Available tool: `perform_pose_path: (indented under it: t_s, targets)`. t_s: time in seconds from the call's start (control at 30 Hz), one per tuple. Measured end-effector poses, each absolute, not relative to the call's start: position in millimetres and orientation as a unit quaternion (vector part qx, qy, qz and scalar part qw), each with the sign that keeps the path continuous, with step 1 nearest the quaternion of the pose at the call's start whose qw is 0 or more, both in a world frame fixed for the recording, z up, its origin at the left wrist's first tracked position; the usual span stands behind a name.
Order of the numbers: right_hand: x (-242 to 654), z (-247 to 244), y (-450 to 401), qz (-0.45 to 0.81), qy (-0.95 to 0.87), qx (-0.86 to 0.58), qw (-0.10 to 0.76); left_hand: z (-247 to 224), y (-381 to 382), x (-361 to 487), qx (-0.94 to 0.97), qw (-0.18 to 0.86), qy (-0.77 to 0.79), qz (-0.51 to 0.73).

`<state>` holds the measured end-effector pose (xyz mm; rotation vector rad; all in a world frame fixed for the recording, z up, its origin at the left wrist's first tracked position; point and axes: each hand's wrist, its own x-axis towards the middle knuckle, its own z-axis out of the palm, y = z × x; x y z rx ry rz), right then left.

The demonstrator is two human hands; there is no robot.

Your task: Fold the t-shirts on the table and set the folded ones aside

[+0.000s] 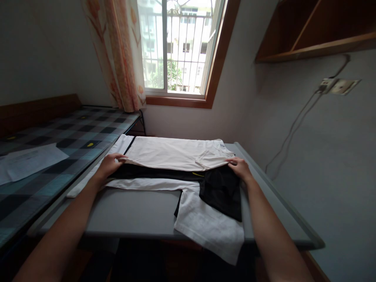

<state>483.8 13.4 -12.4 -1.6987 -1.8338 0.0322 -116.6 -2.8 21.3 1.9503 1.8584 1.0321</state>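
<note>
Right hand [239, 167] over table [132, 211], window [185, 51] ahead

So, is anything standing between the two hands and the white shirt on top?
Nothing visible does: the left hand and right hand pinch the near edge of the white shirt. The black cloth shows beside that edge.
</note>
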Motion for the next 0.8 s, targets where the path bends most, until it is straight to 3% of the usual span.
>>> perform_pose_path:
  t_s: [0.2,0.4,0.8]
  targets:
    - [497,-14,15,0.153,-0.667,-0.586,0.434,21,-5,-126,0.568,0.251,0.631,0.465]
    - [501,-20,20,0.230,-0.624,-0.573,0.479,21,-5,-119,0.523,0.266,0.620,0.521]
    - [491,-9,18,0.130,-0.612,-0.568,0.535,20,1,-121,0.539,0.194,0.600,0.559]
